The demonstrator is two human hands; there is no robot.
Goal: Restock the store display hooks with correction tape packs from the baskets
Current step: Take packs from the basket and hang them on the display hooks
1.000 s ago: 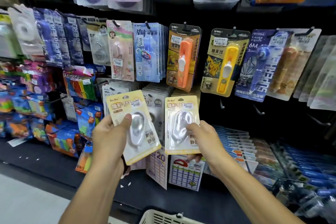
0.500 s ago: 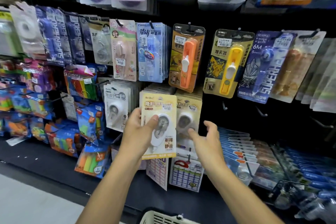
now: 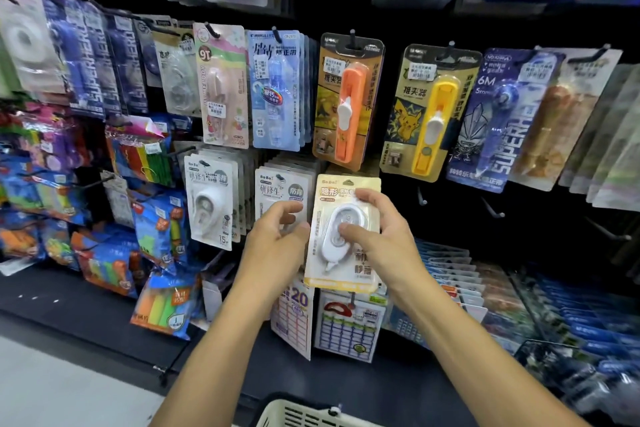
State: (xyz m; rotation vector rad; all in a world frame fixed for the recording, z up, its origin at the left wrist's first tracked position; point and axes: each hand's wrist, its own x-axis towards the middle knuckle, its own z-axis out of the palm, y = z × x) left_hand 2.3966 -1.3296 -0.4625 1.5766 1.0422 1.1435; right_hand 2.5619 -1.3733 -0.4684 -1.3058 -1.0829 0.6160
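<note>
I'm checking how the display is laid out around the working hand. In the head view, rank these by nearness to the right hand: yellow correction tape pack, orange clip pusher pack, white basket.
1. yellow correction tape pack, held in the right hand.
2. orange clip pusher pack, hanging directly above.
3. white basket, bottom edge, below both arms.

Tape pack (image 3: 341,236) btwn hands, basket (image 3: 304,414) below.

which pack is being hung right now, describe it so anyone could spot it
On the black hook wall, look below the orange clip pusher pack. The cream-yellow correction tape pack sits there, gripped by the right hand. Its left neighbours are white-grey.
</note>
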